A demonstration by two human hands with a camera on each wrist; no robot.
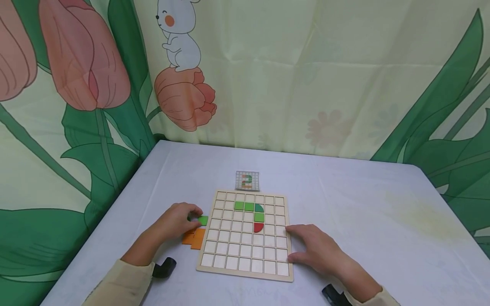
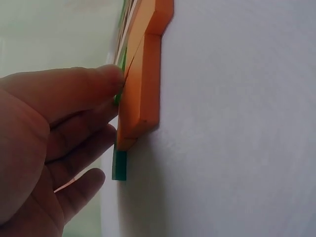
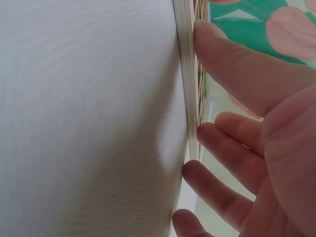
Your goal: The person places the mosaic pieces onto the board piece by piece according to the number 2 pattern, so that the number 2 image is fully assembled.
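Observation:
A square wooden grid board [image 1: 245, 250] lies on the table. In its upper part sit green square tiles [image 1: 249, 207], a dark green rounded tile [image 1: 259, 208] and a red rounded tile [image 1: 258, 227]. My left hand [image 1: 172, 223] is at the board's left edge, pinching a green tile [image 1: 203, 220] between thumb and fingers. Beneath that hand are orange tiles [image 1: 197, 239]; the left wrist view also shows a dark green piece [image 2: 119, 165] beside them. My right hand [image 1: 317, 246] rests its thumb and fingertips on the board's right edge, fingers spread and fairly straight.
Just behind the board lies a small card [image 1: 247, 181] with a gridded picture of a green, red and orange figure. A white cloth covers the table [image 1: 356, 208]. A curtain [image 1: 268, 85] with printed tulips and a rabbit hangs behind it.

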